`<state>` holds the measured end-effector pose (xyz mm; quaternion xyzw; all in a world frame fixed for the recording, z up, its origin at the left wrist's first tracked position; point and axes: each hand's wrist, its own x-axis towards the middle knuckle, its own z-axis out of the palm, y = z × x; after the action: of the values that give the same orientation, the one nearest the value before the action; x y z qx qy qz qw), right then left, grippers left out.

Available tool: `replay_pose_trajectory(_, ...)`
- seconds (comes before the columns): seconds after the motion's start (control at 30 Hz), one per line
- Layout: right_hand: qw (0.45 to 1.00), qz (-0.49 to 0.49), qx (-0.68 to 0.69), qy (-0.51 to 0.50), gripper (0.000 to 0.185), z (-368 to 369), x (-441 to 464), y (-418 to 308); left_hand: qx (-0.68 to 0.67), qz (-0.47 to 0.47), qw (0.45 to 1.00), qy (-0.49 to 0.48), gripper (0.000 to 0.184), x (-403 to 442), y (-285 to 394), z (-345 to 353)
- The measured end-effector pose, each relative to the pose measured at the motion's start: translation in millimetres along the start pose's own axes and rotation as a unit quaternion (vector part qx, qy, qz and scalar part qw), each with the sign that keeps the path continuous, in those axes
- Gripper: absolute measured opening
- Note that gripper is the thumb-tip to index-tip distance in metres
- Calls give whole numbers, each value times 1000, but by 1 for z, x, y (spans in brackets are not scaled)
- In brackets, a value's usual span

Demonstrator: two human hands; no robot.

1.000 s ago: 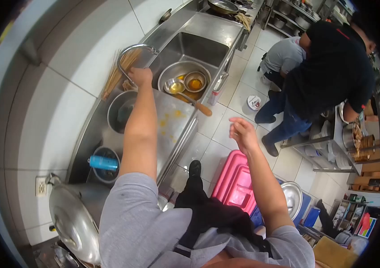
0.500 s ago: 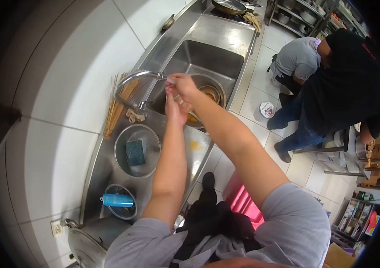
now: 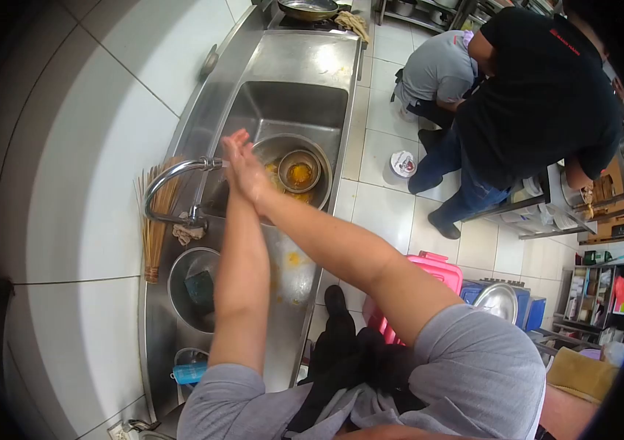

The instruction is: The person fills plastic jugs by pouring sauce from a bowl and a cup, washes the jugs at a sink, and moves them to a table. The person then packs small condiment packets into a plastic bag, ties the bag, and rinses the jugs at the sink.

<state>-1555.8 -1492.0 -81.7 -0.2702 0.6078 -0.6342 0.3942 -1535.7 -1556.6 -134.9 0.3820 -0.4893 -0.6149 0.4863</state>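
Note:
My left hand [image 3: 232,163] and my right hand [image 3: 252,180] are pressed palm to palm at the mouth of the curved faucet [image 3: 173,170], fingers extended. Neither shows an object in it. Just right of them, a large metal bowl [image 3: 321,158] sits in the steel sink [image 3: 290,99], with a smaller bowl [image 3: 299,170] inside it holding orange residue. A bamboo brush [image 3: 153,242] leans on the wall left of the faucet, and a crumpled cloth [image 3: 187,233] lies at the faucet's base.
A round basin [image 3: 180,282] with a dark green scouring pad and a blue can [image 3: 189,372] are on the counter at lower left. A pan [image 3: 308,9] is at the top. Two people [image 3: 539,103] [image 3: 440,70] bend at the right, near a white tub [image 3: 401,167]. A pink crate [image 3: 437,270] stands below.
My left hand has left the faucet's base and my right hand has come across from over the floor. Both met at the spout and now lie palm to palm. The view has shifted.

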Motion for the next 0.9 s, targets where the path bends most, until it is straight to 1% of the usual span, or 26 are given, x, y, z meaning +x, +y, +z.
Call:
replay_pose_trajectory(0.03, 1000, 3, 5, 3, 52, -5, 9, 8, 5, -2, 1000, -3, 69, -14, 0, 2)
replay_pose_trajectory(0.1, 990, 102, -4, -93, 53, -22, 47, 22, -100, -83, 989, -66, 71, -46, 1, 12)
replay_pose_trajectory(0.13, 978, 154, -9, -140, 54, -32, 47, 21, -162, -158, 974, 5, 71, -66, 11, 23)
replay_pose_trajectory(0.17, 977, 164, -7, -133, 54, -42, 37, 27, -159, -170, 973, 4, 71, -77, 8, 25)
replay_pose_trajectory(0.2, 960, 112, -184, -180, 49, -53, 21, 8, -240, -190, 949, 72, 66, -82, 4, 28)
replay_pose_trajectory(0.23, 907, 55, -354, -221, 45, -59, 10, -5, -318, -206, 915, 139, 62, -85, 2, 32)
replay_pose_trajectory(0.27, 881, -40, -432, -192, 38, -55, 21, 27, -333, -201, 911, 138, 55, -86, 0, 31)
replay_pose_trajectory(0.3, 881, -37, -431, -189, 38, -58, 20, 24, -332, -205, 911, 137, 55, -88, 3, 29)
replay_pose_trajectory(0.33, 882, -140, -428, -138, 33, -61, 17, 17, -300, -194, 929, 103, 49, -90, 12, 29)
replay_pose_trajectory(0.37, 871, -242, -420, -83, 29, -65, 16, 8, -267, -182, 944, 66, 44, -90, 21, 30)
replay_pose_trajectory(0.4, 871, -239, -422, -78, 29, -71, 17, -11, -239, -156, 958, 41, 38, -100, 41, 31)
replay_pose_trajectory(0.43, 867, -299, -396, -37, 24, -76, 18, -39, -149, -147, 976, 63, 40, -116, 66, 37)
replay_pose_trajectory(0.47, 857, -360, -369, 6, 18, -83, 20, -61, -76, -86, 991, 64, 40, -128, 69, 35)
replay_pose_trajectory(0.5, 853, -366, -372, 13, 18, -92, 22, -74, -6, -19, 998, 66, 40, -135, 74, 36)
replay_pose_trajectory(0.53, 850, -408, -330, 56, 16, -104, 22, -86, -11, -15, 998, 58, 40, -129, 57, 24)
replay_pose_trajectory(0.57, 843, -446, -286, 97, 15, -116, 20, -94, 173, -50, 984, -9, 41, -117, 22, 0)
replay_pose_trajectory(0.6, 826, -415, -375, 71, 19, -128, 22, -74, 350, -83, 930, -72, 42, -116, 3, -12)
replay_pose_trajectory(0.63, 824, -265, -496, -67, 22, -145, 24, -39, 347, -79, 931, -78, 42, -126, 8, -12)
replay_pose_trajectory(0.67, 779, -100, -588, -196, 25, -159, 25, -21, 388, -67, 913, -111, 42, -131, 17, -8)
replay_pose_trajectory(0.7, 780, -103, -589, -183, 25, -161, 20, -33, 428, -53, 891, -144, 43, -133, 29, -4)
replay_pose_trajectory(0.73, 832, -148, -527, -92, 26, -161, 6, -47, 407, 70, 898, -153, 45, -145, 66, 7)
replay_pose_trajectory(0.77, 866, -199, -459, 0, 27, -163, -6, -69, 368, 107, 912, -143, 46, -157, 109, 17)
replay_pose_trajectory(0.8, 867, -279, -412, 28, 27, -164, -21, -93, 347, 161, 917, -115, 46, -165, 136, 21)
replay_pose_trajectory(0.83, 857, -359, -366, 60, 27, -166, -39, -118, 274, 222, 931, -93, 43, -176, 160, 26)
replay_pose_trajectory(0.87, 845, -410, -328, 102, 27, -167, -65, -145, 245, 292, 923, -48, 37, -187, 179, 35)
replay_pose_trajectory(0.9, 829, -460, -286, 140, 26, -167, -87, -161, 199, 354, 913, -41, 33, -184, 171, 26)
